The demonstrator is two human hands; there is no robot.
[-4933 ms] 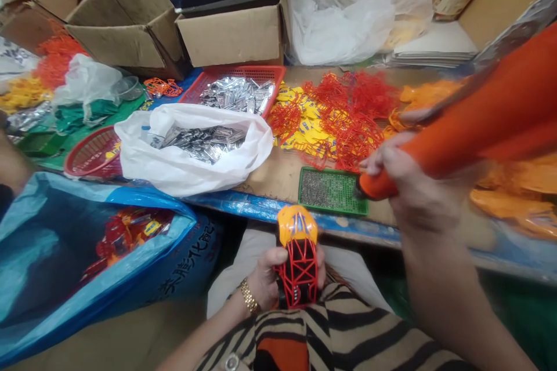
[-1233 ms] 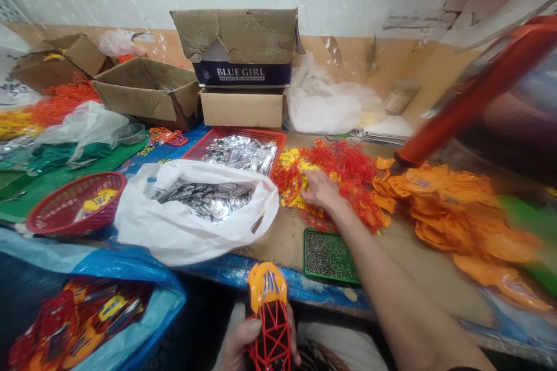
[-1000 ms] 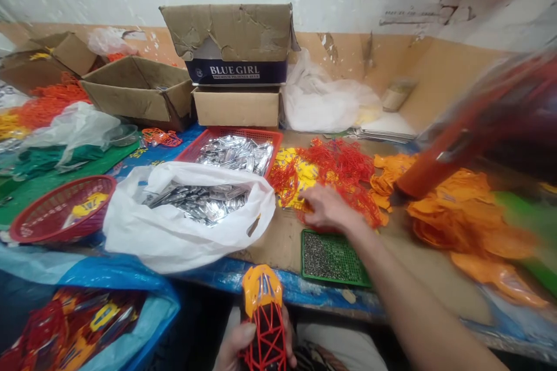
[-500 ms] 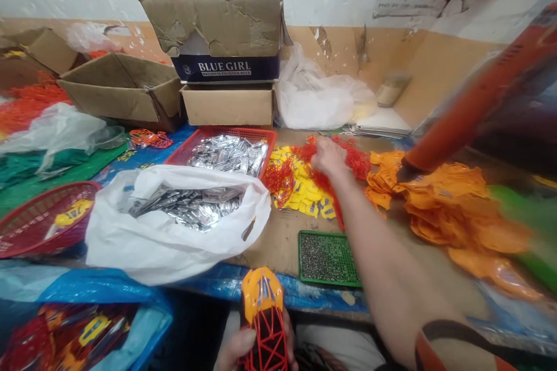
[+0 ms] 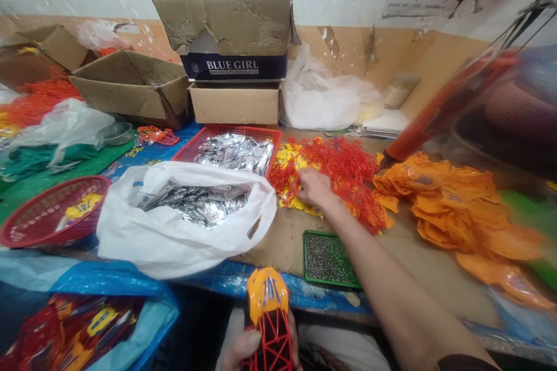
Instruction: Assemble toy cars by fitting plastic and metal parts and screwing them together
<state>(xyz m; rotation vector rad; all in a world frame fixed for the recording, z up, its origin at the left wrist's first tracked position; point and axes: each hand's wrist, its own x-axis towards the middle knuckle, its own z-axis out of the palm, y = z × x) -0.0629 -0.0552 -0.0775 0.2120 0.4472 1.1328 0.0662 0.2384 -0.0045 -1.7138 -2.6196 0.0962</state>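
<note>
My left hand (image 5: 242,348) is closed around a toy car (image 5: 268,319) at the bottom centre. The car has an orange-yellow front and a red lattice frame over its dark body. My right hand (image 5: 314,186) is stretched out over yellow car-body pieces (image 5: 290,156), with its fingers curled down among them. Whatever the fingertips grip is hidden. Beside it, red lattice frames (image 5: 343,156) lie in a tangled heap. Orange body pieces (image 5: 456,191) are piled farther right. A green tray (image 5: 305,258) of small metal screws lies partly behind my right forearm.
A white bag (image 5: 130,243) and a red basket (image 5: 183,151) hold silvery parts. A round red basket (image 5: 26,226) and a blue bag (image 5: 161,307) with car pieces are at left. Cardboard boxes (image 5: 235,104) line the wall. An orange-handled tool (image 5: 435,116) hangs at right.
My right hand has moved left and nearer, from the red frames to the yellow pieces. The red frames now spread farther right and forward. My left hand still holds the toy car.
</note>
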